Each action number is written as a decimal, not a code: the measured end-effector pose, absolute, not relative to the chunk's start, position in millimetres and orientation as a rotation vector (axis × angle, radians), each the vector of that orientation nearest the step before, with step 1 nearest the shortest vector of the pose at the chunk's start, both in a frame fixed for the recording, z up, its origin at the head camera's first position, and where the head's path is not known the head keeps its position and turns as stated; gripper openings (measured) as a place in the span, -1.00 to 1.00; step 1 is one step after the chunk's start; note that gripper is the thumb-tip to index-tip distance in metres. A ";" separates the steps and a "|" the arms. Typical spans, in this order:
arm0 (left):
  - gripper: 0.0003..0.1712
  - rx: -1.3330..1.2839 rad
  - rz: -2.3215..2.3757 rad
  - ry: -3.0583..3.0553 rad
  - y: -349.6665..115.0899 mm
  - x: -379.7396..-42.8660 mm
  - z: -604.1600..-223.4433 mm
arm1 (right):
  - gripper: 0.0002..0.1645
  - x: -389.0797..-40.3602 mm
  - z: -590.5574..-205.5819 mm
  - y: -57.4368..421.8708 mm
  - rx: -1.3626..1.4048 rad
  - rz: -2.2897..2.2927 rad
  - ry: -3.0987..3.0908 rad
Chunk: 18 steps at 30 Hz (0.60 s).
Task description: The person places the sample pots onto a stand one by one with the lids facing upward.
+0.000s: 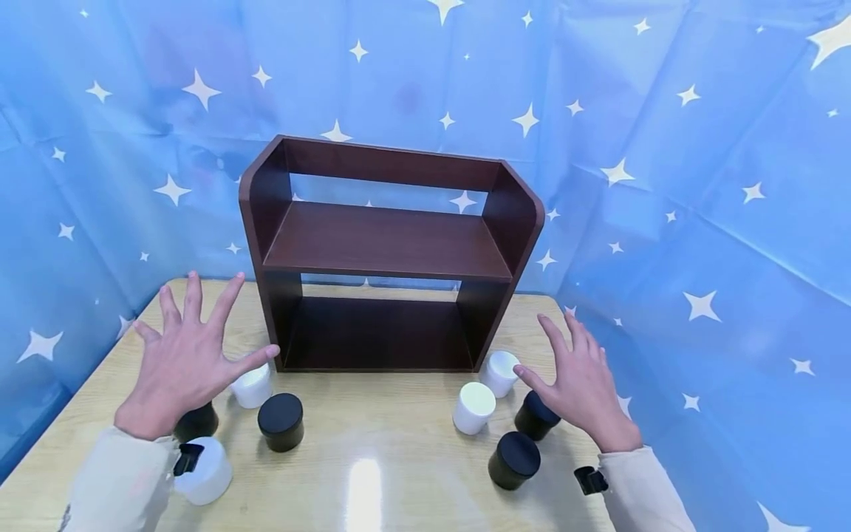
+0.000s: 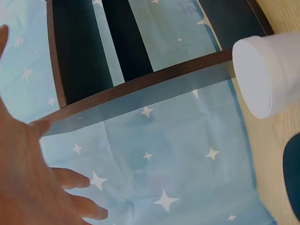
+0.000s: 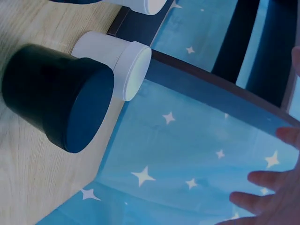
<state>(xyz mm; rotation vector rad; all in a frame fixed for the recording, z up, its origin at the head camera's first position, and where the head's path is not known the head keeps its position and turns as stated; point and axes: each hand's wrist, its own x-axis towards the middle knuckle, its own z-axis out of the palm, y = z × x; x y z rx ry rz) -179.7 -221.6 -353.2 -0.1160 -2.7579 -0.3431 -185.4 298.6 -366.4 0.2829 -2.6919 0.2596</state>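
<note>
My left hand [image 1: 182,362] hovers with fingers spread above the left group of lidded jars, holding nothing. Partly under it are a white jar [image 1: 253,388] and a black jar [image 1: 197,423]; another black jar [image 1: 281,423] and a white jar [image 1: 204,473] stand close by. On the other side my right hand [image 1: 581,377] is held out, fingers extended and nothing in its grasp. Nearest to it is a black jar [image 1: 535,415], partly covered by the hand. Two white jars [image 1: 474,408] [image 1: 500,372] and a second black jar [image 1: 514,460] stand to its left.
A dark brown two-tier shelf [image 1: 392,240] stands at the back of the light wooden table [image 1: 372,414], between the two jar groups. Its two levels hold nothing visible. Blue star-patterned cloth [image 1: 665,148] hangs behind and along both sides.
</note>
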 end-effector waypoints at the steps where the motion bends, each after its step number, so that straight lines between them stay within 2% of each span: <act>1: 0.31 -0.118 -0.366 -2.746 -221.6 -181.8 -353.3 | 0.06 -184.9 -367.8 298.9 0.284 0.274 -2.688; 10: 0.30 -0.180 -0.667 -2.663 -214.0 -193.1 -348.5 | 0.05 -184.3 -369.2 299.2 0.299 0.391 -2.695; 18: 0.03 -0.374 -1.144 -2.386 -203.7 -197.0 -352.2 | 0.07 -179.0 -368.8 297.9 0.284 0.472 -2.744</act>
